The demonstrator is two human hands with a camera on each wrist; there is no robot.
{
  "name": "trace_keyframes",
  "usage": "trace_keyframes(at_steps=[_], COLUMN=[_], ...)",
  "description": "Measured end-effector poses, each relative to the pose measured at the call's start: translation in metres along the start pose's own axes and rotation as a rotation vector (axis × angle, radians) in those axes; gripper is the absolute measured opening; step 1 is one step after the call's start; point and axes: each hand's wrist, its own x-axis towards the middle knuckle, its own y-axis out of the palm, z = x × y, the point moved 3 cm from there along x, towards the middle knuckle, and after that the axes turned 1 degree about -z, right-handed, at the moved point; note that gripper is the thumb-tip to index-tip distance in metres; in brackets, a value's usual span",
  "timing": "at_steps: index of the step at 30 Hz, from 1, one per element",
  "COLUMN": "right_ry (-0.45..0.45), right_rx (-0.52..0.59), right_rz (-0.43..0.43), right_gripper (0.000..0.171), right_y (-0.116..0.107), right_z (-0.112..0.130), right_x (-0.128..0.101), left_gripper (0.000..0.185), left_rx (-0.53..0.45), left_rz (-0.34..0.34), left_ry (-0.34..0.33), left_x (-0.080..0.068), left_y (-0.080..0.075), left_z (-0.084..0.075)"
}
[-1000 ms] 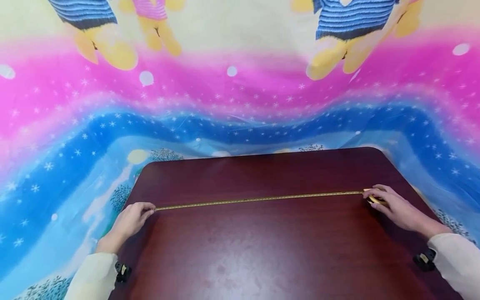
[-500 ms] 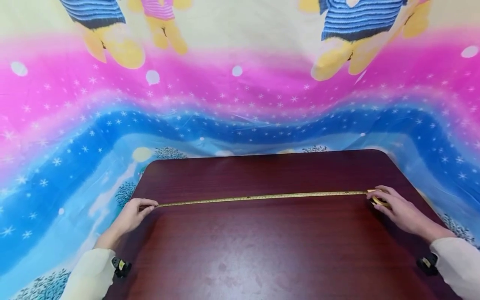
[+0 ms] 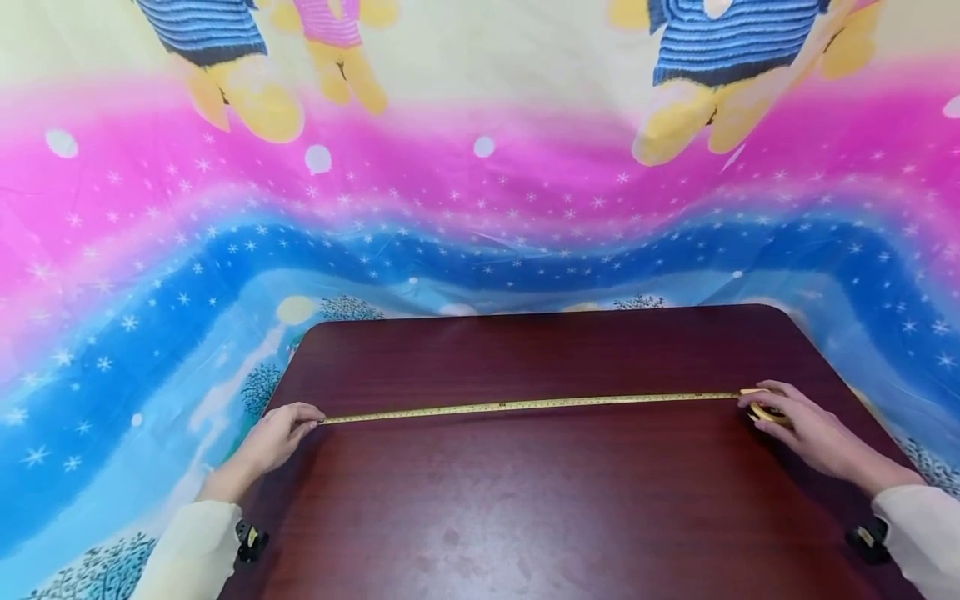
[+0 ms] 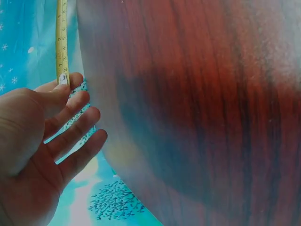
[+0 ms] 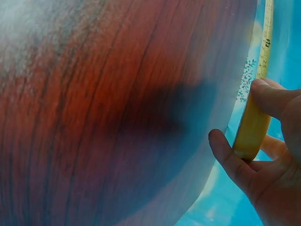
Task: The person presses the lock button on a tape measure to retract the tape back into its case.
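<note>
A yellow measuring tape (image 3: pixel 525 406) lies stretched left to right across a dark red-brown table (image 3: pixel 525 517). My left hand (image 3: pixel 279 435) pinches the tape's free end (image 4: pixel 61 75) between thumb and forefinger near the table's left edge, the other fingers spread. My right hand (image 3: pixel 798 421) grips the round yellow tape case (image 5: pixel 252 127) near the right edge, thumb on top and a finger curled under it. The tape (image 5: pixel 265 42) runs out of the case away from the hand.
A bright sheet (image 3: pixel 150 275) with pink and blue bands, snowflakes and cartoon figures surrounds the table on the left, far and right sides. Cream sleeves (image 3: pixel 187 554) cover both forearms. The table's rounded far corners sit close to the sheet.
Both hands keep their hold on the stretched tape. The left hand shifted a little along the left edge and the view tilted slightly; the tape stays taut.
</note>
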Motion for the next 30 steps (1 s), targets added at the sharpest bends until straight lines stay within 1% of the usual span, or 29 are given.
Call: trace_keyframes(at_steps=[4, 8, 11, 14, 16, 19, 21, 23, 27, 30], right_ry=[-0.019, -0.002, 0.023, 0.024, 0.017, -0.018, -0.046, -0.071, -0.092, -0.103], right_rx=[0.001, 0.002, 0.001, -0.009, -0.023, -0.034, -0.031, -0.023, -0.011, 0.004], right_rz=[-0.005, 0.007, 0.022, 0.031, 0.012, -0.043, -0.070, -0.080, -0.081, -0.101], right_gripper=[0.031, 0.030, 0.030, 0.030, 0.031, 0.033, 0.035, 0.035, 0.031, 0.031], right_y=[0.000, -0.001, -0.002, -0.003, -0.005, -0.008, -0.010, -0.010, -0.007, -0.010], right_z=[-0.001, 0.000, 0.001, 0.001, 0.000, -0.001, -0.001, 0.000, 0.005, 0.006], right_x=[0.000, 0.001, 0.002, 0.002, 0.002, 0.003, 0.004, 0.004, 0.003, 0.004], left_gripper=[0.018, 0.017, 0.016, 0.016, 0.015, 0.015, 0.015, 0.014, 0.013, 0.012], left_rx=[0.013, 0.027, 0.011, -0.023, -0.044, -0.062, -0.073, -0.079, -0.077, -0.074], left_rz=[-0.049, -0.098, -0.126, -0.163, -0.187, -0.212, -0.210, -0.193, -0.152, -0.142], left_ry=[-0.002, -0.008, -0.005, 0.005, 0.010, 0.005, -0.008, -0.020, -0.027, -0.032], left_x=[0.000, 0.002, 0.003, 0.004, 0.004, 0.005, 0.006, 0.006, 0.002, 0.004], left_y=[0.001, -0.003, -0.007, -0.011, -0.013, -0.014, -0.015, -0.015, -0.013, -0.011], left_z=[0.000, 0.002, 0.002, 0.000, -0.002, -0.005, -0.005, -0.004, 0.000, 0.002])
